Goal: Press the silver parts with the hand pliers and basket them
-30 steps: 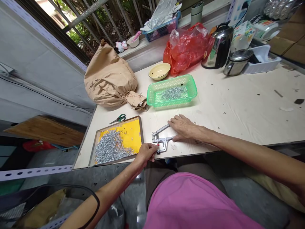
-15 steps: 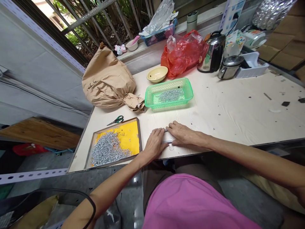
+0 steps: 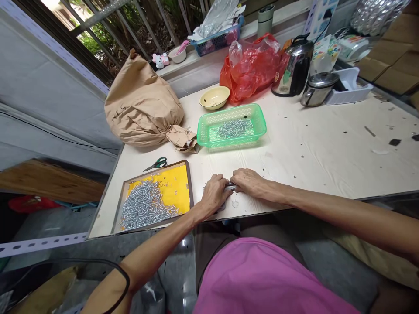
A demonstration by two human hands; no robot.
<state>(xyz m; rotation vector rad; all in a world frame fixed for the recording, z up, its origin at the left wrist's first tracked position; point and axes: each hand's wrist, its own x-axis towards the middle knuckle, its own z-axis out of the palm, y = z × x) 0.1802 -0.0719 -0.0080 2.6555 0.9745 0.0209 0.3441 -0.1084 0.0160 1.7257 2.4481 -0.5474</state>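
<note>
At the table's front edge, my left hand [image 3: 214,192] and my right hand [image 3: 248,183] are side by side, fingers curled. Both grip the ends of a narrow grey bar-like piece [image 3: 230,187]; most of it is hidden under the fingers, so its kind does not show. To the left, a shallow tray [image 3: 189,185] with a yellow bottom holds a heap of small silvery metal pins [image 3: 144,205]. Beyond my hands stands a green plastic basket [image 3: 203,131], with more such metal pieces [image 3: 235,128] inside.
Scissors [image 3: 159,163] lie behind the tray. A tied brown paper sack [image 3: 144,104], a cream bowl [image 3: 214,97], a red plastic bag [image 3: 248,69], a kettle [image 3: 293,67] and a lidded steel pot [image 3: 317,89] stand along the back. Small scraps [image 3: 394,142] dot the right side.
The flat pale piece with grey edges between my hands now shows only as a narrow grey strip. My fingers have curled in closer around it. The view has shifted slightly.
</note>
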